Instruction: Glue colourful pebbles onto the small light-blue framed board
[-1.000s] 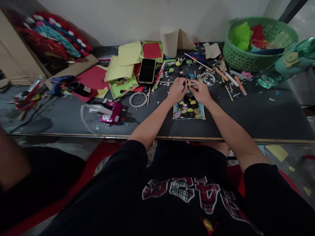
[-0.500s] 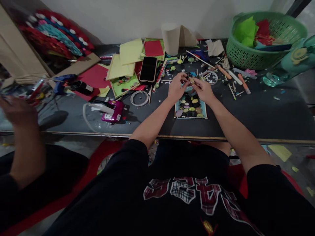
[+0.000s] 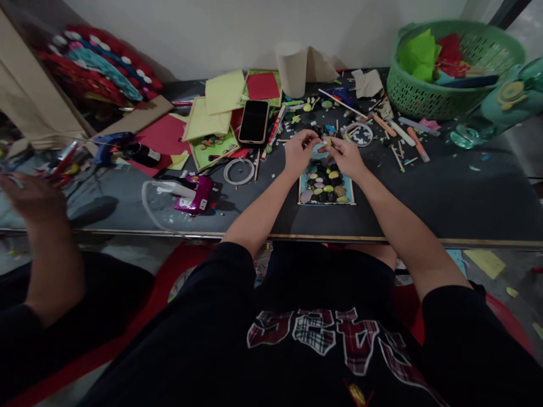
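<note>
A small light-blue panel (image 3: 348, 185) with a pale frame lies near the table's front edge, covered in black, yellow, green and purple pebbles (image 3: 333, 175). Above its far end, my right hand (image 3: 344, 155) pinches a small yellowish pebble (image 3: 327, 141). Close by on the left, my left hand (image 3: 300, 150) has its fingers bent together over the panel's far part; whatever lies between its fingertips is too small to make out. The two hands are nearly touching at the fingertips and hide the panel's far edge.
Scraps, sticks and markers (image 3: 418, 144) litter the table's back. A green basket (image 3: 449, 93) and bottle (image 3: 509, 102) stand right. Left are a phone (image 3: 253, 121), tape ring (image 3: 238, 170), purple device (image 3: 194, 194) and glue gun (image 3: 111, 146). Another person's hand (image 3: 34, 198) is far left.
My left hand has shifted slightly left, and a small gap shows between the hands. The pebble in my right hand has moved a little left. The view has shifted slightly.
</note>
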`<action>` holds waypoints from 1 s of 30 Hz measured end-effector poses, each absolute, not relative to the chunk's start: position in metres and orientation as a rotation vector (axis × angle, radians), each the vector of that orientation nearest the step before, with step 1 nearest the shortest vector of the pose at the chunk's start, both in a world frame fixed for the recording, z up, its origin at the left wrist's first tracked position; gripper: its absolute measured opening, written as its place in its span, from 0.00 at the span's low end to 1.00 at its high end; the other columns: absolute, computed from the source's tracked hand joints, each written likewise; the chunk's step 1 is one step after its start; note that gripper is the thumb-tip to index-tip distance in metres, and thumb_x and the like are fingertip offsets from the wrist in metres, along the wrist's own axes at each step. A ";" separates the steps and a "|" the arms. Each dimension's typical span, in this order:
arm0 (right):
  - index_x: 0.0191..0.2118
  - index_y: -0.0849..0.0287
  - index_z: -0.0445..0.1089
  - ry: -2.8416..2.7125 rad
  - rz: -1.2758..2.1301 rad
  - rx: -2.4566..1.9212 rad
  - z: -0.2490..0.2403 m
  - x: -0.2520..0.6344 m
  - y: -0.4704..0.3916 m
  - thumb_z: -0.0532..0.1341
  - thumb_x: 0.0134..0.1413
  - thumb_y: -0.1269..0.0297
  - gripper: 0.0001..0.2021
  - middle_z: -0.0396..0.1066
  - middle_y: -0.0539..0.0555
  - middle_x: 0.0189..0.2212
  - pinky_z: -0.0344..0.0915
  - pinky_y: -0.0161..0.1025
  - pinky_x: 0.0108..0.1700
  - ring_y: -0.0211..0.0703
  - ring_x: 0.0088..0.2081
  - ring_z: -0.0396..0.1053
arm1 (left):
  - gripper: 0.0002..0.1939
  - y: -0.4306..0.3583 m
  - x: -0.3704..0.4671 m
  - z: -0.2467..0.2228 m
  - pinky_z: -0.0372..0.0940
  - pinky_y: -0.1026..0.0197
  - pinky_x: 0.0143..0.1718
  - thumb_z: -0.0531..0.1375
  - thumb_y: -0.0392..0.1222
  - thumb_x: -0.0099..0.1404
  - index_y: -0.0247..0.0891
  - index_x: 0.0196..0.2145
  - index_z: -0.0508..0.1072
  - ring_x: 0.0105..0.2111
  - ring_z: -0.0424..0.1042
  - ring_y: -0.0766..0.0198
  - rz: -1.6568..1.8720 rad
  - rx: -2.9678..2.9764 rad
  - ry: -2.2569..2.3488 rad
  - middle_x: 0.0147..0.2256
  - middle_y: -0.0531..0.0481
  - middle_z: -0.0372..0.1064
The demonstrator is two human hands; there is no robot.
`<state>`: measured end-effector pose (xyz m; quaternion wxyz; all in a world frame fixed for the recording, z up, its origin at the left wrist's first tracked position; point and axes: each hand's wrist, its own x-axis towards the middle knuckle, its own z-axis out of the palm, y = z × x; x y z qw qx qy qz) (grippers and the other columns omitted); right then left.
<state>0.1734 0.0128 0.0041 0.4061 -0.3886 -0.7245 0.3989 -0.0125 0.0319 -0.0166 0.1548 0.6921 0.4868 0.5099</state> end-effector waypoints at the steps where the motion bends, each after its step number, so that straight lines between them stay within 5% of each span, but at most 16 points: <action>1: 0.52 0.59 0.74 -1.783 1.035 -0.983 0.001 0.173 0.015 0.55 0.52 0.25 0.41 0.81 0.58 0.42 0.71 0.40 0.33 0.41 0.26 0.73 | 0.22 0.035 -0.015 -0.019 0.72 0.59 0.40 0.51 0.59 0.74 0.39 0.42 0.76 0.36 0.78 0.62 1.476 1.954 1.402 0.39 0.47 0.79; 3: 0.52 0.60 0.73 -1.715 1.056 -1.000 -0.004 0.172 0.019 0.56 0.47 0.22 0.45 0.81 0.58 0.41 0.69 0.40 0.31 0.39 0.25 0.72 | 0.28 0.038 -0.020 -0.022 0.73 0.55 0.49 0.43 0.60 0.76 0.41 0.50 0.75 0.48 0.78 0.58 1.534 1.980 1.431 0.49 0.43 0.78; 7: 0.51 0.59 0.74 -1.678 1.069 -0.994 -0.006 0.172 0.022 0.58 0.44 0.22 0.44 0.80 0.57 0.39 0.71 0.40 0.31 0.38 0.25 0.71 | 0.38 0.034 -0.022 -0.015 0.63 0.47 0.66 0.34 0.67 0.74 0.43 0.61 0.68 0.69 0.59 0.54 1.603 2.212 1.468 0.64 0.42 0.65; 15: 0.42 0.56 0.75 -1.729 1.079 -0.942 0.005 0.172 0.014 0.57 0.49 0.23 0.37 0.73 0.50 0.28 0.63 0.35 0.26 0.38 0.25 0.71 | 0.28 0.018 -0.006 -0.005 0.68 0.46 0.58 0.49 0.67 0.72 0.42 0.48 0.74 0.55 0.73 0.53 1.413 2.529 1.230 0.50 0.41 0.74; 30: 0.30 0.57 0.71 -1.744 1.040 -1.045 0.001 0.170 0.013 0.51 0.46 0.18 0.40 0.71 0.50 0.21 0.63 0.37 0.29 0.40 0.24 0.71 | 0.22 0.020 -0.005 -0.007 0.67 0.48 0.56 0.50 0.62 0.73 0.41 0.42 0.71 0.51 0.72 0.53 1.294 2.566 1.172 0.45 0.42 0.73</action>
